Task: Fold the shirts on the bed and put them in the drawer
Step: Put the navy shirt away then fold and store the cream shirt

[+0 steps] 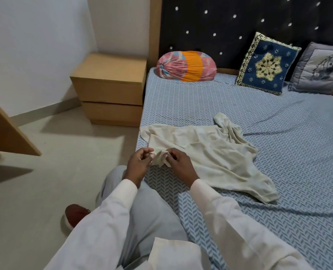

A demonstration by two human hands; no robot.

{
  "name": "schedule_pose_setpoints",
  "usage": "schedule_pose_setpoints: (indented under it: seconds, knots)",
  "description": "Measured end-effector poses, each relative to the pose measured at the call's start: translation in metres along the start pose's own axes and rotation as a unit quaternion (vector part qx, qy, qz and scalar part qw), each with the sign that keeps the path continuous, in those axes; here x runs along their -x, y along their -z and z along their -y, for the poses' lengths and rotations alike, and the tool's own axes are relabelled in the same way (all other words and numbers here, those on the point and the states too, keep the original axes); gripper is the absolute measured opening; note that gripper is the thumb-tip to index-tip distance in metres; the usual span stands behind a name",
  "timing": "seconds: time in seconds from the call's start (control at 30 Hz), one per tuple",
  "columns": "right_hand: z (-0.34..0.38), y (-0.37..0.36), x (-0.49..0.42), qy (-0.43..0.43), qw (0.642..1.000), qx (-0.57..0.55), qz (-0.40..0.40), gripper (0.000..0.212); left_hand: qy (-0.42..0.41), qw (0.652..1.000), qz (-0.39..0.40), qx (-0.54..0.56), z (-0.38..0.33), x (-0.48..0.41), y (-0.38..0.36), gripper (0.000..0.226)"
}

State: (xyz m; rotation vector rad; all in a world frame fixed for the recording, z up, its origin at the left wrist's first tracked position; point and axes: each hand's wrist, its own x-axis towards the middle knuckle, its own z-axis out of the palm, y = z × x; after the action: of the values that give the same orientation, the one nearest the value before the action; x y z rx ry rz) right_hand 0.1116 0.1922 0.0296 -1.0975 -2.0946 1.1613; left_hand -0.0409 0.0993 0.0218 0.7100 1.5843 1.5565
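Head camera: your left hand (pixel 140 162) and right hand (pixel 178 165) both pinch the near-left edge of the beige shirt (pixel 210 152), spread rumpled on the blue-patterned bed (pixel 278 221).

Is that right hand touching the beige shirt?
Touching. The head view shows the right hand pinching a bunched-up edge of the beige shirt, with no gap between them.

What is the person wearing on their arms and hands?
Both arms are in long, loose white sleeves. The left sleeve and the right sleeve end at the wrists with plain cuffs. The left hand and right hand wear no gloves.
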Motion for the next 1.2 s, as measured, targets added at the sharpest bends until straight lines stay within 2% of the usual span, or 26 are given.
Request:
schedule_pose_setpoints:
  seconds: [0.17, 0.33, 0.4, 0.53, 0.67, 0.9, 1.2]
  knots:
    - [0.000, 0.002, -0.002, -0.023, 1.000, 0.004, 0.015, 0.016, -0.017, 1.000, 0.017, -0.007, -0.001, 0.002, -0.005, 0.014]
    - [0.004, -0.007, -0.005, -0.042, 0.999, 0.002, -0.015, 0.033, -0.049, 0.995, -0.041, -0.074, 0.002, 0.003, -0.007, 0.008]
    - [0.008, -0.008, -0.006, -0.043, 0.999, -0.007, -0.016, 0.041, -0.046, 0.997, -0.026, -0.056, 0.002, 0.003, -0.008, 0.003]
    - [0.016, -0.006, -0.007, -0.051, 0.998, -0.030, 0.010, 0.046, -0.040, 0.998, 0.014, -0.044, 0.001, 0.003, -0.009, 0.012]
    - [0.018, -0.004, -0.010, -0.074, 0.995, -0.052, 0.033, 0.046, -0.027, 0.997, 0.015, -0.074, 0.004, -0.002, -0.006, 0.020]
    - [0.018, -0.004, -0.010, -0.077, 0.994, -0.071, 0.028, 0.038, 0.007, 0.999, -0.009, -0.031, -0.002, 0.000, -0.004, 0.025]
    - [0.018, -0.002, -0.010, -0.055, 0.998, -0.019, 0.035, 0.025, -0.001, 1.000, 0.029, -0.008, -0.005, 0.004, -0.006, 0.013]
